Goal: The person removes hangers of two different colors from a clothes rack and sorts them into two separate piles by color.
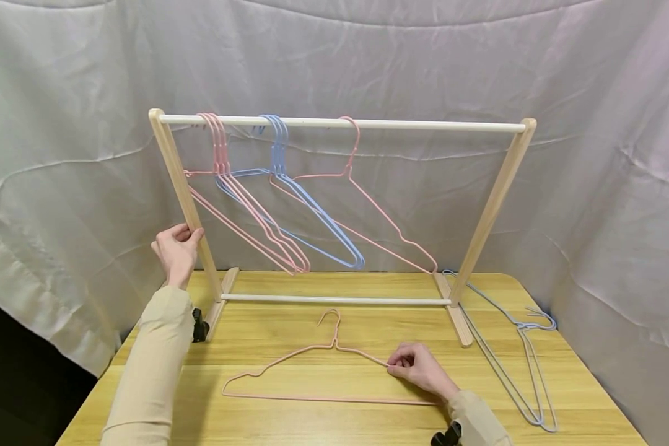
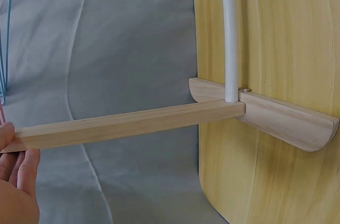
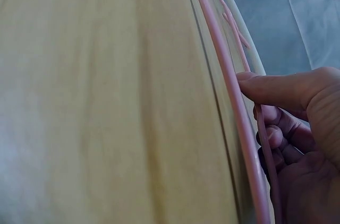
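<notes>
My left hand (image 1: pixel 176 253) grips the left wooden post (image 1: pixel 174 162) of a clothes rack, partway up. In the left wrist view its thumb and fingers close around that post (image 2: pixel 127 122) from both sides. A pink wire hanger (image 1: pixel 323 399) is at the table in front of the rack, hook pointing away. My right hand (image 1: pixel 422 370) pinches its right shoulder between thumb and fingers, covering part of the wire. The right wrist view shows the thumb (image 3: pixel 276 87) against the pink wire, with the bottom bar (image 3: pixel 237 94) running alongside.
On the rack's white top rail (image 1: pixel 424 125) hang several pink hangers (image 1: pixel 256 214), a blue group (image 1: pixel 323 214) and a separate pink hanger (image 1: pixel 387 218). Blue hangers (image 1: pixel 529 347) lie on the table (image 1: pixel 301 427) at right. A white lower bar (image 1: pixel 334 300) joins the rack's feet.
</notes>
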`<control>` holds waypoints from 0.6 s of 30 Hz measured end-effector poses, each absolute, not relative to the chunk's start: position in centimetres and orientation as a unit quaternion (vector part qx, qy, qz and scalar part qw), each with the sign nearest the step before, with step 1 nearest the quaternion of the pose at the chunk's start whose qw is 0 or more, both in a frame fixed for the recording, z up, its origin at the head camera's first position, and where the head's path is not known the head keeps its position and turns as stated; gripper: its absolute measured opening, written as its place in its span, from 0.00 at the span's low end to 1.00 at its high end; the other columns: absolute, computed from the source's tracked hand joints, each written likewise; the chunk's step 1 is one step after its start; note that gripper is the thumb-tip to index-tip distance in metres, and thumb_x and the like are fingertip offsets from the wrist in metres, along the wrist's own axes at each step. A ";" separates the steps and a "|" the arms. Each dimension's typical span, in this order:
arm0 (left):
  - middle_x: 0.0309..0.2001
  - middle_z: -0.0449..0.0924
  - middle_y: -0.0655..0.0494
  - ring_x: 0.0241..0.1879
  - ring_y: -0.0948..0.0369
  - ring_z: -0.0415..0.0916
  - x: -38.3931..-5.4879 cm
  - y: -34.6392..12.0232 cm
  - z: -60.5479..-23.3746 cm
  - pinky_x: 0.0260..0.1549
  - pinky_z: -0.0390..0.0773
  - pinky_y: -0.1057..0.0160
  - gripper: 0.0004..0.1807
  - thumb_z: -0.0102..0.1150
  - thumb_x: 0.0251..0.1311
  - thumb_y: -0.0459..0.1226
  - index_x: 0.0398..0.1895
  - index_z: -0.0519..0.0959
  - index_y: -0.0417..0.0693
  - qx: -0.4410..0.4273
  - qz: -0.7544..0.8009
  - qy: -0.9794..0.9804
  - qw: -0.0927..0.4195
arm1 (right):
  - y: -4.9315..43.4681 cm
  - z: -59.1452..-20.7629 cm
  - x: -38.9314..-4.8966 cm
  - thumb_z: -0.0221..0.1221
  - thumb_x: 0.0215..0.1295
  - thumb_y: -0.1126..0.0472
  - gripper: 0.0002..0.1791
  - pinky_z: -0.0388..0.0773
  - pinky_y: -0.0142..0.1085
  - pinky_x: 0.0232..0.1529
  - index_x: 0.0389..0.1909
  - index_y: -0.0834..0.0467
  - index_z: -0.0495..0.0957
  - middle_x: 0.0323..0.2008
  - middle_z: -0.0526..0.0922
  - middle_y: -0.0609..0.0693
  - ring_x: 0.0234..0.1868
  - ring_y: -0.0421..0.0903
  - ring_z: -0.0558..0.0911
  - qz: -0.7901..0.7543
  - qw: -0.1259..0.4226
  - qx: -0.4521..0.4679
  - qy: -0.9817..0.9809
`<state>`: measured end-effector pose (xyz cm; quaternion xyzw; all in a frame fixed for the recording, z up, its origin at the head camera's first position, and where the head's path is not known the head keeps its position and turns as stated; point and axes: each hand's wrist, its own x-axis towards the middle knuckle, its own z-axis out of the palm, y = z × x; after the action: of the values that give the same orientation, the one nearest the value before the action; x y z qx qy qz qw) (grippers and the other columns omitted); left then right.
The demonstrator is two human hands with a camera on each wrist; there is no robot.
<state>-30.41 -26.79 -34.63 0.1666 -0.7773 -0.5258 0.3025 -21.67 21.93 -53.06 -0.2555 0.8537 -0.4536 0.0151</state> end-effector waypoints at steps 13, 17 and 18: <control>0.54 0.82 0.36 0.68 0.51 0.57 -30.3 -26.8 -34.5 0.66 0.58 0.52 0.20 0.65 0.65 0.41 0.55 0.83 0.37 0.174 -0.521 -0.784 0.289 | 22.0 -52.8 -21.6 0.68 0.59 0.68 0.03 0.68 0.24 0.27 0.34 0.61 0.86 0.26 0.81 0.54 0.26 0.29 0.70 -0.475 0.025 -0.241 0.846; 0.55 0.82 0.35 0.68 0.52 0.57 -30.3 -26.8 -34.5 0.67 0.57 0.52 0.20 0.65 0.65 0.41 0.55 0.83 0.37 0.175 -0.524 -0.782 0.289 | 22.1 -51.9 -21.9 0.65 0.63 0.66 0.09 0.73 0.26 0.30 0.41 0.68 0.84 0.30 0.83 0.60 0.29 0.30 0.74 -0.507 0.018 -0.229 0.831; 0.55 0.82 0.35 0.68 0.51 0.57 -30.3 -26.8 -34.5 0.67 0.57 0.52 0.20 0.65 0.65 0.41 0.55 0.83 0.37 0.175 -0.525 -0.781 0.289 | 22.2 -51.5 -22.1 0.64 0.64 0.66 0.11 0.74 0.27 0.29 0.44 0.69 0.83 0.31 0.83 0.62 0.29 0.31 0.75 -0.511 0.011 -0.222 0.830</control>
<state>-30.29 -26.81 -34.52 0.1747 -0.7812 -0.5249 0.2893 -22.06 22.21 -51.47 -0.2223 0.8302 -0.5110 0.0113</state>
